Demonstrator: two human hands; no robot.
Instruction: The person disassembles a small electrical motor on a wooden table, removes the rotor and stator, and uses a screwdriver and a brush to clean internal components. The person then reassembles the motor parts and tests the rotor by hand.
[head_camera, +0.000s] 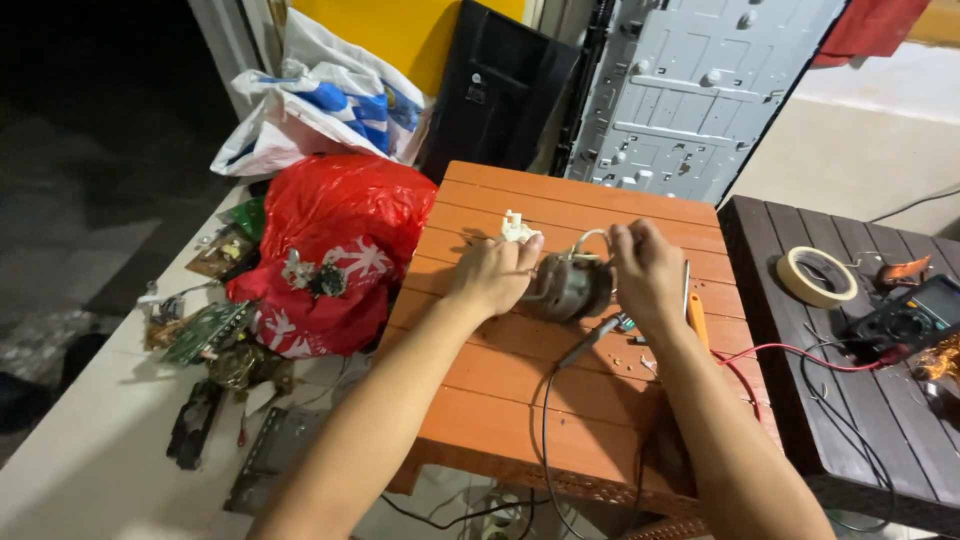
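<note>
A small grey electric motor (568, 286) rests on an orange slatted stool top (520, 400). My left hand (492, 274) grips the motor's left side, its fingers closed near a white plastic connector (517, 229). My right hand (648, 272) holds the motor's right side and pinches a white wire loop (588, 238) at its top. A dark probe with a black lead (586, 344) lies just in front of the motor. An orange-handled tool (697, 318) lies beside my right wrist.
A red plastic bag (340, 250) and circuit boards (205, 332) lie at the left. To the right, a dark slatted table (790, 400) carries a tape roll (816, 275), a multimeter (908, 320) and red leads. A grey metal panel (690, 90) leans behind.
</note>
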